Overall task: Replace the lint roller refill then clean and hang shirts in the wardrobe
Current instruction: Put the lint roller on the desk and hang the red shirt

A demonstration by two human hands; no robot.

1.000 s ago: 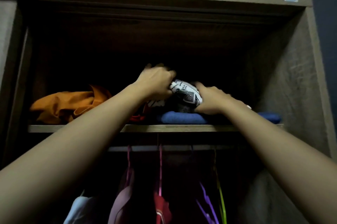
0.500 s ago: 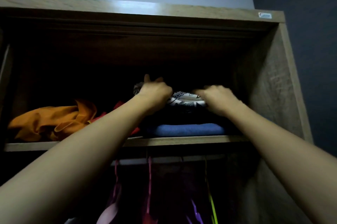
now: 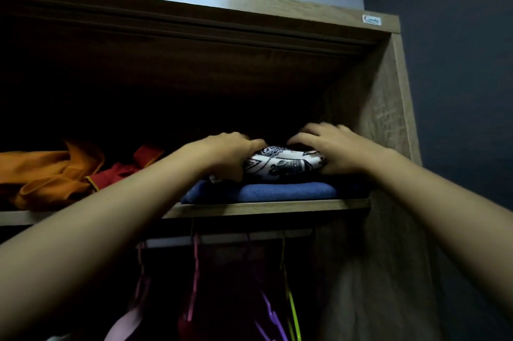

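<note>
Snugly, shirt (image 3: 283,164) between left grip (image 3: 231,154), right grip (image 3: 337,150)

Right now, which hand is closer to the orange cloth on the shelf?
Left. The left hand grips the patterned garment, right of the orange cloth; the right hand is farther right.

The patterned shirt (image 3: 283,164), pressed flat a moment ago, now bulges atop the blue folded cloth (image 3: 277,192), nearer its front edge, with the left hand (image 3: 230,154) and right hand (image 3: 333,149) gripping its ends.
</note>
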